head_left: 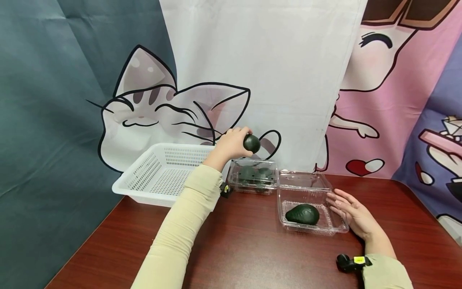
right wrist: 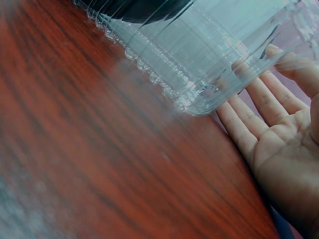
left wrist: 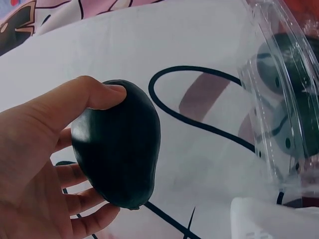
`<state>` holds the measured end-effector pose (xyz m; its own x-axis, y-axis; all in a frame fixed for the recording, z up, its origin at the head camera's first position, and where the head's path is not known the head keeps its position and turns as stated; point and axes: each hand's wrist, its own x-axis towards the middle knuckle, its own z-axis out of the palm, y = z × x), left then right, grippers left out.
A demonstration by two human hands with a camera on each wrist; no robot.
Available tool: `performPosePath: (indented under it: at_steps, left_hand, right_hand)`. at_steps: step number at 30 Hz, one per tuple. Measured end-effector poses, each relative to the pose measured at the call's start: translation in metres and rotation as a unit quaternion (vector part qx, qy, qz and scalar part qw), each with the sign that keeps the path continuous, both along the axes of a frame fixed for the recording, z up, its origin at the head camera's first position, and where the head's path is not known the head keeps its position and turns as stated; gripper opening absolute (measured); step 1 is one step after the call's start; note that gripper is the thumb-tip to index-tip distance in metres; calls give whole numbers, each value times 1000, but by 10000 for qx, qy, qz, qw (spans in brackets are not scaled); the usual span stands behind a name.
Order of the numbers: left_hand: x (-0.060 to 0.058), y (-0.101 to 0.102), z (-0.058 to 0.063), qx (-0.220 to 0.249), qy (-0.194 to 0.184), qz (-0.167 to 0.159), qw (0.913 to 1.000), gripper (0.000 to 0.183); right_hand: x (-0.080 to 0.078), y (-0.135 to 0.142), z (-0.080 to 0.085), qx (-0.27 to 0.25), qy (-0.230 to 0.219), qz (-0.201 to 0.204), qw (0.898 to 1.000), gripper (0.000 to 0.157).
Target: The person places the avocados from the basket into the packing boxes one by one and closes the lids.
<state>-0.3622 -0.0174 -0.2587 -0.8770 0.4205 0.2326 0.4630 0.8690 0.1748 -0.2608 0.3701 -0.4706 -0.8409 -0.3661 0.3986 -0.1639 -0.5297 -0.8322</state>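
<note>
My left hand (head_left: 234, 143) holds a dark green avocado (head_left: 252, 143) in the air, above the closed clear box. In the left wrist view the thumb lies over the top of the avocado (left wrist: 119, 147) and the fingers curve beneath it. A clear plastic clamshell box (head_left: 314, 230) stands on the table with its lid folded back, and another avocado (head_left: 303, 214) lies inside it. Along the right side of that box is my right hand (head_left: 355, 212). Its fingers (right wrist: 266, 99) are extended against the clear wall in the right wrist view.
A closed clear clamshell box (head_left: 254, 170) with avocados in it stands left of the opened one. Farther left sits a white perforated plastic basket (head_left: 144, 196). A printed cloth backdrop (head_left: 288, 80) hangs behind the reddish-brown table (head_left: 252, 249).
</note>
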Motion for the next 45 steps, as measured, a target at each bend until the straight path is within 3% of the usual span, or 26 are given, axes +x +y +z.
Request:
performPosePath:
  at_steps: [45]
  left_hand:
    - [23, 61, -10, 239, -72, -773, 9967, 62]
  right_hand:
    - [1, -1, 3, 110, -126, -163, 9997, 44]
